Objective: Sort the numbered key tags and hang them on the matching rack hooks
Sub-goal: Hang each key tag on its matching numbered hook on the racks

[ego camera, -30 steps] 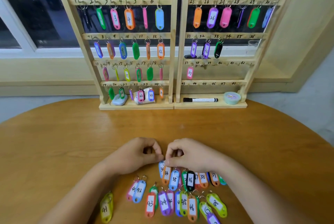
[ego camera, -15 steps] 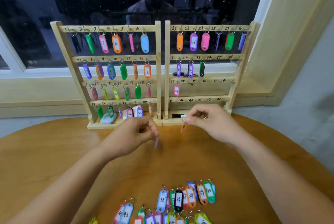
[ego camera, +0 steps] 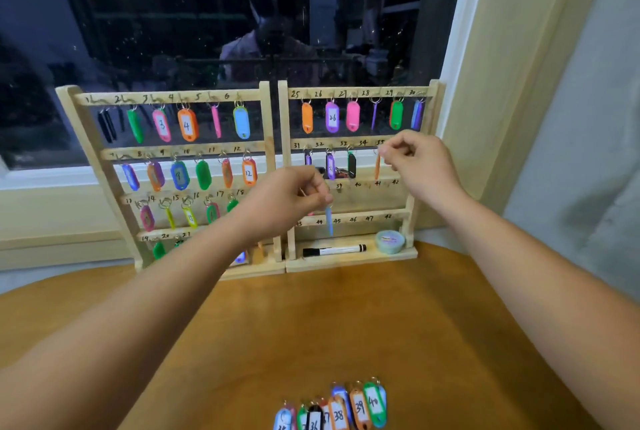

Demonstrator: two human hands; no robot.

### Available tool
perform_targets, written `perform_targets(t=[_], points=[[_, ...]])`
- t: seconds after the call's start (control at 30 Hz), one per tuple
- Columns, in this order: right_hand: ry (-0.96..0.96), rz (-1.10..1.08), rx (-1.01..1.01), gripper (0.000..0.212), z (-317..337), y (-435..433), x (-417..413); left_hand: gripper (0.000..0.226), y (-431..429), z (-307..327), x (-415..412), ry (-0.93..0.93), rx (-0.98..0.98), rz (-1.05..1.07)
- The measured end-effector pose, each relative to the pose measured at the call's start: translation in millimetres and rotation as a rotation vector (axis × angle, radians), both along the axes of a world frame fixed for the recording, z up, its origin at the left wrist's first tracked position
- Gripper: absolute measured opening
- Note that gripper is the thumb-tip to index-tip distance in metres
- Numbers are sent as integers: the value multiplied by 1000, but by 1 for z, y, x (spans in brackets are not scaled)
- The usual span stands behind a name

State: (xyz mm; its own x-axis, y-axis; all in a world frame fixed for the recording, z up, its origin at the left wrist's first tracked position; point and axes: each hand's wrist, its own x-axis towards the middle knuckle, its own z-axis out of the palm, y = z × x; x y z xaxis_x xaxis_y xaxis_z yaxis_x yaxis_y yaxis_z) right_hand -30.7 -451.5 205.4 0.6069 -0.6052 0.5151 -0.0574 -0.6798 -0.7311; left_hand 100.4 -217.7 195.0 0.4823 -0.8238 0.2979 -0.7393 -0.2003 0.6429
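Right hand [ego camera: 415,166]: thumb and forefinger closed tight on the ring of an orange tag [ego camera: 377,168]. The tag hangs edge-on just under the pinch, at the 34/35 hooks of the right rack [ego camera: 283,124]. Its number is not readable.

Left hand [ego camera: 287,201]: fingers pinch a pale blue tag [ego camera: 329,221], which dangles below the fingertips before the lower rails.

Risks: the numerals sit beside the hooks, not over them, so the ring could land one hook off. A missed hook would drop the tag behind the rail. The blue tag may swing into hung tags.

Base shelf [ego camera: 408,254], below both grips, holds a marker [ego camera: 334,250] and a pale green roll [ego camera: 390,241]. Loose tags [ego camera: 360,407] lie on the table [ego camera: 415,325], well below. Numbers 36, 38, 39 and 40 are legible.
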Motion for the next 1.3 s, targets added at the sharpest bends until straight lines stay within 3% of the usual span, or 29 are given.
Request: perform_targets(t=[0.43,0.73,1.03,1.3], points=[[57,-41,192,15,8,-3,18,10,-82,41,0,-218,-99,53],[-55,-28,248,12,-19,16,1,8,-132,51,0,-383,-128,140],[-165,75,517,15,-73,48,-30,9,-143,43,4,-408,-113,199],[-69,131,489,14,-108,75,-39,2,-111,39,-10,-430,-210,162]])
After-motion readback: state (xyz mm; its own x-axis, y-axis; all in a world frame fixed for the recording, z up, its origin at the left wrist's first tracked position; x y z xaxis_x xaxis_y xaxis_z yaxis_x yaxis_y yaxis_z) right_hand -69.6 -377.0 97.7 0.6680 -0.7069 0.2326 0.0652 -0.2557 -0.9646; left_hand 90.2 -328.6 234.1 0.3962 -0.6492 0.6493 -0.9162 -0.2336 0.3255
